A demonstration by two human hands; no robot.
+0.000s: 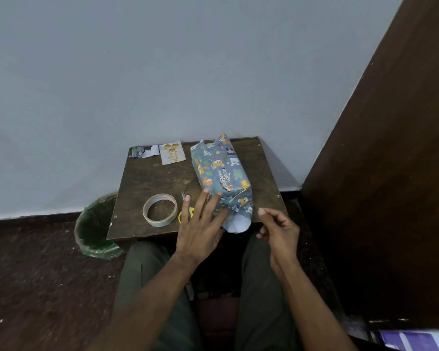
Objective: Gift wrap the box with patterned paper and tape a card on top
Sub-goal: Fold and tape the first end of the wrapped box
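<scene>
A box wrapped in blue animal-patterned paper (222, 173) lies lengthways on the small dark wooden table (157, 178). Its near end has a loose paper flap (237, 222) hanging over the table's front edge. My left hand (200, 224) has straight, spread fingers pressing on the folded paper at the box's near left corner. My right hand (276, 229) hovers just right of that end, fingers loosely curled, with nothing visibly held. A white card with gold print (172, 152) lies at the table's back left. A tape roll (159, 209) sits at the front left.
Small scissors with yellow handles (185, 206) lie partly under my left hand. Paper scraps (143, 151) sit at the table's back left corner. A green-lined bin (96, 226) stands on the floor left of the table. A dark wooden panel (390, 173) rises on the right.
</scene>
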